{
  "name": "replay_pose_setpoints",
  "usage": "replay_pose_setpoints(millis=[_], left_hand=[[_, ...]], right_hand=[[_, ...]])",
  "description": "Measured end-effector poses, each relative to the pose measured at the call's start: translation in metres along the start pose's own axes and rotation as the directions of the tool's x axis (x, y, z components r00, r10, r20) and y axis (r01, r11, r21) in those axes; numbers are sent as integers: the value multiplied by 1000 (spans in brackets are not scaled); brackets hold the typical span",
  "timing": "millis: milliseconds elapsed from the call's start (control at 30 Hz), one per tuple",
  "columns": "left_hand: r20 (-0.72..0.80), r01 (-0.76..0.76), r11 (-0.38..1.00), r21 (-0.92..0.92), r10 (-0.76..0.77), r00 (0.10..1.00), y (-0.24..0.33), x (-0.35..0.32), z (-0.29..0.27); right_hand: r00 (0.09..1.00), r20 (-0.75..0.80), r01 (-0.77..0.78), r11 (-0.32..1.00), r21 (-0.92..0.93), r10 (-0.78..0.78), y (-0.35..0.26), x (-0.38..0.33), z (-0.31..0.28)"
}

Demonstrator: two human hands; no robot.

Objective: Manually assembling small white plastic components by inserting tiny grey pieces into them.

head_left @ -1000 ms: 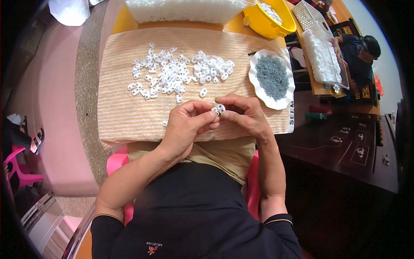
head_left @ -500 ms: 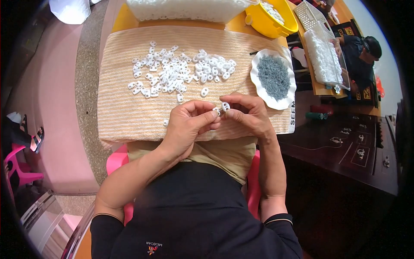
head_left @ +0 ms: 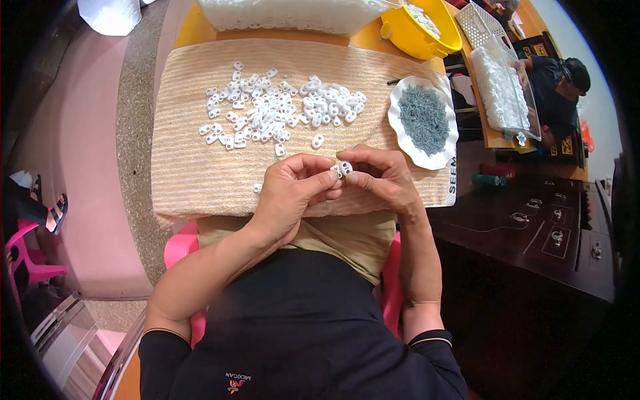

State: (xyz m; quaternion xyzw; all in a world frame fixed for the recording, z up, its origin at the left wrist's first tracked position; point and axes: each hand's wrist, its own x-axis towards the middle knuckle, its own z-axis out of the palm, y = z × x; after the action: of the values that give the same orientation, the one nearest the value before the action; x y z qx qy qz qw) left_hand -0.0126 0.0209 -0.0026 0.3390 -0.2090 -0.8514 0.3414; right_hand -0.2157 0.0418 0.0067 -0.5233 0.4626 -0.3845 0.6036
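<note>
In front of my lap my two hands meet, fingertip to fingertip. My right hand (head_left: 385,181) is closed, pinching a white oval cord-lock shell (head_left: 346,168) with two holes. Between the thumb and finger of my left hand (head_left: 291,188) is a small white cord-lock insert (head_left: 336,171), mostly hidden by the fingertips. The two parts appear to touch; whether one sits inside the other I cannot tell. Beyond the hands lie a heap of small white inserts (head_left: 267,120) and a heap of oval shells (head_left: 333,101). One loose shell (head_left: 318,141) lies nearer.
A striped towel (head_left: 180,167) covers the table. On its right stands a scalloped white plate (head_left: 398,133) with a pile of small grey springs (head_left: 424,119). Farther back are a clear bin (head_left: 287,17) and a yellow tub (head_left: 407,41). Another person (head_left: 557,87) sits at the far right.
My right hand has shifted slightly left, bringing the oval shell up against the insert. The shell has turned a little. My left hand is nearly still.
</note>
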Motion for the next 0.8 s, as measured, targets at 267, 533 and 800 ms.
replay_pose_setpoints(millis=[267,533,800], left_hand=[[16,-4,1000,3,4,1000,-1,0,0],[30,20,1000,16,-21,999,-1,0,-1],[19,35,999,11,-36,999,-1,1,-2]], right_hand=[[1000,2,-17,1000,-21,17,-2,-2,0],[999,15,-31,1000,-6,31,2,-2,0],[999,3,-36,997,61,36,2,-3,2]])
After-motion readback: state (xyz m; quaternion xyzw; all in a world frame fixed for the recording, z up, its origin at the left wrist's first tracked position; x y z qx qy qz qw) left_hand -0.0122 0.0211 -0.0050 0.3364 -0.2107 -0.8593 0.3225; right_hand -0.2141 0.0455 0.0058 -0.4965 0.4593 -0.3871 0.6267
